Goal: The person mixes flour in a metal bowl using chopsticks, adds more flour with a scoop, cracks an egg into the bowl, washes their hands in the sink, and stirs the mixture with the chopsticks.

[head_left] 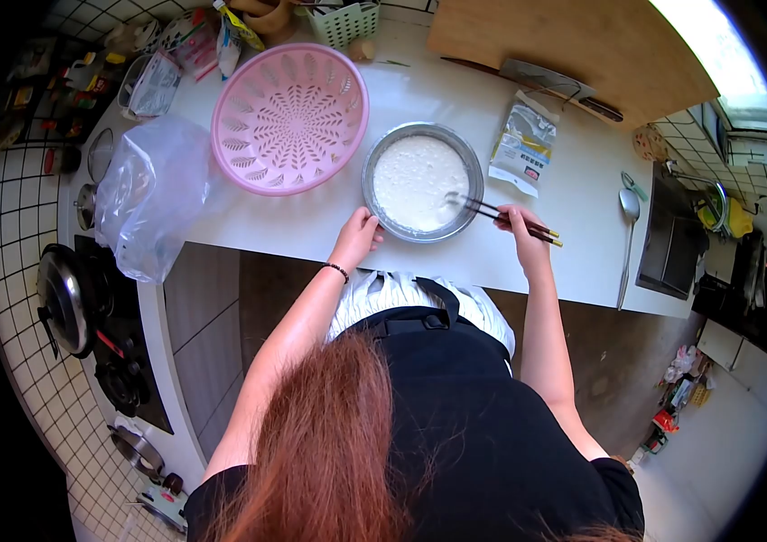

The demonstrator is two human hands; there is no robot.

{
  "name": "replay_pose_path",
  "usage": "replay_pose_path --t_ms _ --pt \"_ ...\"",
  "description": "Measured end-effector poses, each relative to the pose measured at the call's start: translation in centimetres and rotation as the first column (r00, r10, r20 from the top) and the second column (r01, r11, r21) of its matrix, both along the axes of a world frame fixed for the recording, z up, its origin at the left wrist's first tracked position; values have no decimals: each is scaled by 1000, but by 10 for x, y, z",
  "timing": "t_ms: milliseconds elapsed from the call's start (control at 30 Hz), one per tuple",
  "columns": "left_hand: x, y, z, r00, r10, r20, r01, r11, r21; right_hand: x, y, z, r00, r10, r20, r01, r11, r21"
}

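A round metal bowl (474, 172) stands on the white counter, filled with a lumpy white batter (418, 181). My right hand (522, 226) is closed around a pair of dark chopsticks (489, 210) with gold ends. Their tips dip into the batter at the bowl's right side, where some of it clings to them. At the bowl's lower left edge is my left hand (359, 237), its fingers curled against the rim, with a dark beaded bracelet on the wrist. Right of the bowl lies a white and yellow printed packet (525, 144).
Left of the bowl sits a pink plastic colander (297, 126), beside a clear plastic bag (150, 194). A cutting board (573, 45) and knife (595, 98) are at the back. A long spoon (628, 208) lies near the sink (669, 237); a lidded pan (65, 298) stands on the stove.
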State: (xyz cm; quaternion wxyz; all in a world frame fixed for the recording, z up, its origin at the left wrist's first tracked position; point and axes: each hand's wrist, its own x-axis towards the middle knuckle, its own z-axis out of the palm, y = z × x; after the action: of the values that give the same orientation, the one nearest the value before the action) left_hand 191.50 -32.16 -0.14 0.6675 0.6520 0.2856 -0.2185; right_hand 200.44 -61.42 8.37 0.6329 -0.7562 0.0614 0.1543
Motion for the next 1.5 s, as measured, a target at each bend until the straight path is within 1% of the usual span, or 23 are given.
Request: replay_pose_path --t_ms 100,133,233,267,367,400,500,533,633,667,767,867,967,1067,1167,1200,1300,1400,1500 --pt "-1 1 -2 1000 -18 7 18 1000 -4 2 -5 -2 984 98 -148 -98 995 2" --pt "-1 1 -4 1000 -17 3 17 1000 -6 2 -5 -1 974 98 -206 -94 995 29" --pt "0 0 0 1000 3 9 -3 1000 -8 0 -3 -5 1000 -2 18 3 999 -35" --pt "0 -1 2 1000 12 13 -12 1000 -7 -1 -4 -6 1000 14 8 -14 997 -75" --pt "0 0 2 1000 11 9 -11 1000 -8 -1 -5 -3 984 59 -170 -47 996 72" --pt "0 0 2 1000 3 7 -3 1000 -8 -2 -2 -2 997 5 -81 1 998 68" --pt "-1 1 2 1000 -11 -1 11 1000 -8 0 -6 -5 997 33 -67 -35 999 -28" --pt "-1 0 1 1000 -13 -3 13 1000 -7 1 -8 -4 981 74 -178 -71 997 24" --pt "0 1 0 1000 -16 -2 16 1000 -5 0 -3 -2 1000 -23 9 23 1000 -6" --pt "-1 1 -1 1000 -16 -1 16 1000 -5 0 -5 -2 999 -11 33 14 997 -73" --pt "0 0 5 1000 7 -5 -7 1000 0 1 -6 -1 979 81 -188 -76 997 33" --pt "1 -1 4 1000 4 -12 -4 1000 -2 -1 -1 -2 999 -27 37 29 998 -58" --pt "0 1 3 1000 -13 -9 13 1000 -3 0 -5 -3 983 87 -160 -85 996 20" --pt "0 0 4 1000 9 -2 -9 1000 -9 -1 -1 -7 996 -26 91 33 997 -75" --pt "0 -1 7 1000 14 2 -14 1000 -2 2 -4 4 986 118 -116 -121 992 -21" --pt "0 0 7 1000 12 3 -12 1000 -2 2 -4 2 987 99 -124 -100 995 0" --pt "0 0 4 1000 2 1 -2 1000 -2 1 0 -1 998 4 70 1 998 -64" --pt "0 1 1 1000 -17 -3 17 1000 7 3 -4 6 980 92 -175 -91 996 12" --pt "-1 0 1 1000 -13 2 13 1000 9 2 -3 -3 997 22 78 -15 995 -97"
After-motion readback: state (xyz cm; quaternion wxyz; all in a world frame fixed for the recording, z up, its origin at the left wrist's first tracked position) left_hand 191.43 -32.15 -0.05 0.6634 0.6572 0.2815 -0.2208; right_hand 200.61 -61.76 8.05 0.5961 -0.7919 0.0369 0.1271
